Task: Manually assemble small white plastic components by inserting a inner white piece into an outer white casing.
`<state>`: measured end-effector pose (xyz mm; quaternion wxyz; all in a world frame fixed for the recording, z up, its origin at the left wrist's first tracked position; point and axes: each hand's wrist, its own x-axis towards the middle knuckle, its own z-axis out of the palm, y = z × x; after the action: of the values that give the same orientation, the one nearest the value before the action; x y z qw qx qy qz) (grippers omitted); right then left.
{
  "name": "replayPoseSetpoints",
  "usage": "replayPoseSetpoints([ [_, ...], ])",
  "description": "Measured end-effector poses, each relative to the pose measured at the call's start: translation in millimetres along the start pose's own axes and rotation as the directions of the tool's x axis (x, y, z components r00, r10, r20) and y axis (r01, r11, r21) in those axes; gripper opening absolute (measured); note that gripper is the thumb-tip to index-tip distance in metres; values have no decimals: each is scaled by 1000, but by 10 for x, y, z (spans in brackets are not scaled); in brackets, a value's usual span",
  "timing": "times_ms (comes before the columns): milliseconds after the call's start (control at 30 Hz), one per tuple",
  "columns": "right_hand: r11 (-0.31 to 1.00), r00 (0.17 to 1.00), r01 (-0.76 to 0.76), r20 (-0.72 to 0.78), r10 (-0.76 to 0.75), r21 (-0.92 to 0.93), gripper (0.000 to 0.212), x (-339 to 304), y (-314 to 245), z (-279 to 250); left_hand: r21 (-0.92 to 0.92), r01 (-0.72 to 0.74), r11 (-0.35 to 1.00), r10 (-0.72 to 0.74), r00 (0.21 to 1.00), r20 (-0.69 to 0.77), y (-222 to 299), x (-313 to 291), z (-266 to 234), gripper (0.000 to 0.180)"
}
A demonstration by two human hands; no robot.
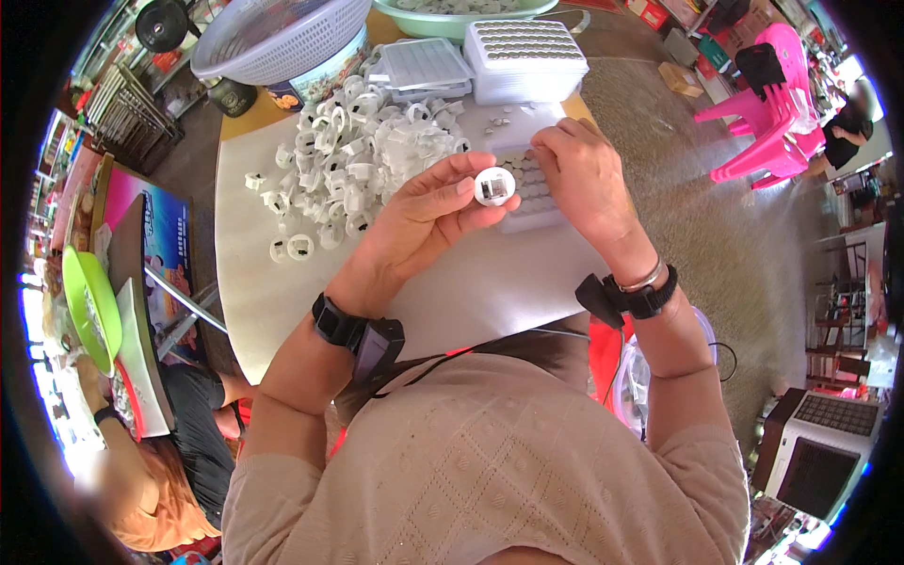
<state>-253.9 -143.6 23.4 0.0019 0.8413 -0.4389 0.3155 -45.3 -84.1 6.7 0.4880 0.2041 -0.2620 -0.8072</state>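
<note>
My left hand (414, 212) pinches a small round white plastic piece (488, 196) between thumb and fingers. Its open side faces up and shows a dark and metallic compartment. To its right, my right hand (589, 184) hovers over the edge of a clear tray (527, 222) holding rows of small round silver discs that look like button cells. The right thumb and fingertips are pressed together; whether something small is between them is hidden. Left of my hands, a large heap of similar white plastic pieces (367, 151) covers much of the white tabletop (452, 301).
Stacked clear trays of silver discs (525, 61) stand at the table's far edge, beside clear lids (424, 64). A grey basket (282, 42) and a pale green basin (461, 21) are behind. Pink chairs (777, 108) stand right; another person (169, 480) sits at left.
</note>
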Motion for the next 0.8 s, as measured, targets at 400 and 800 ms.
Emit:
replayPoseSetpoints([
  [400, 741, 965, -230, 47, 259, 631, 12, -184, -434, -337, -112, 48, 993, -43, 998, 44, -47, 17, -85, 30],
  [800, 721, 977, -210, 119, 176, 661, 10, -190, -589, -249, -89, 96, 991, -84, 988, 129, -99, 22, -200, 29],
])
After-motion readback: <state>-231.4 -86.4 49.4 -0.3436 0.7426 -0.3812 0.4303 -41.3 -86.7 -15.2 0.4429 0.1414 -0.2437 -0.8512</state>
